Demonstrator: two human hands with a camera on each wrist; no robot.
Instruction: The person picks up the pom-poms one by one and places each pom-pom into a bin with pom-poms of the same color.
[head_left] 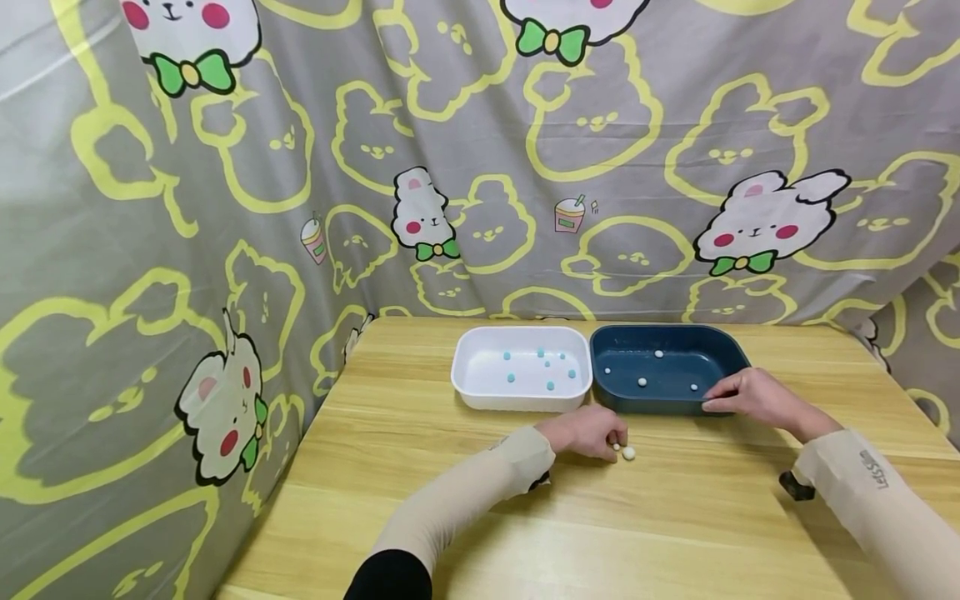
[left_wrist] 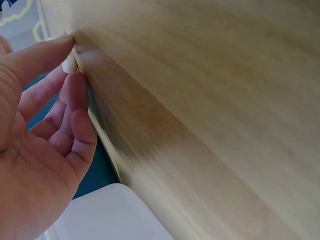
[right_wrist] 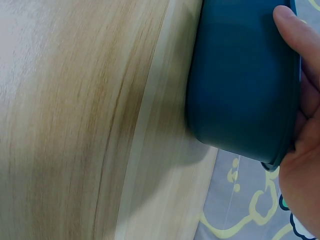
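My left hand point(head_left: 588, 432) is low over the table in front of the two trays, its thumb and fingertips around a small white ball point(left_wrist: 69, 65). A larger white ball point(head_left: 629, 453) lies on the wood just right of those fingertips. With my right hand point(head_left: 761, 402) I grip the near right rim of the dark blue tray point(head_left: 671, 406), the thumb point(right_wrist: 287, 20) against its outer wall. Several white balls are spread over the blue tray's floor, among them one white ball point(head_left: 658, 354) toward the back.
A white tray point(head_left: 517, 403) stands beside the blue one on the left, with several light blue balls such as this blue ball point(head_left: 551, 386) inside. Both trays sit near the back of the wooden table point(head_left: 600, 533). A patterned curtain point(head_left: 480, 192) hangs behind and to the left.
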